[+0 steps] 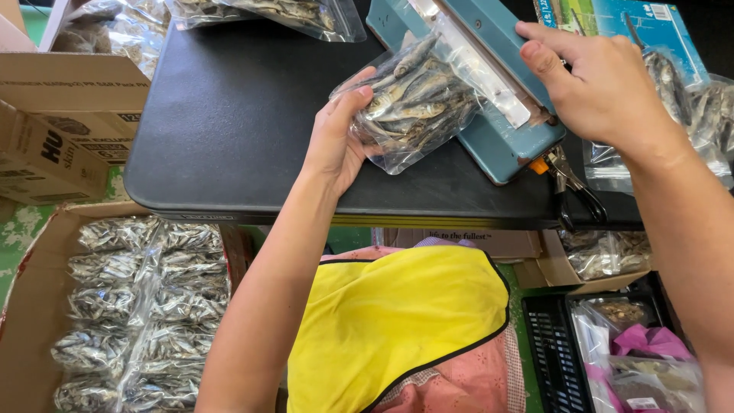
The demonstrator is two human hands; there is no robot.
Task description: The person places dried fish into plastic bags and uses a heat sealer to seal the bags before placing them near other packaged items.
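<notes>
— What is happening on the black worktop (229,130)?
— The left hand (336,138) has its fingers clamped on a clear bag of dried fish (413,103), whose open end lies in the teal heat sealer (489,84).
— And the other hand?
— The right hand (600,84) presses on the sealer's arm, fingers curled together over it. Pliers (573,187) lie just beside; filled bags (138,306) pack a cardboard box below.

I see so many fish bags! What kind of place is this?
Probably a small packing spot for dried fish. A teal heat sealer clamps a clear fish bag, and a cardboard box holds many filled bags.
</notes>
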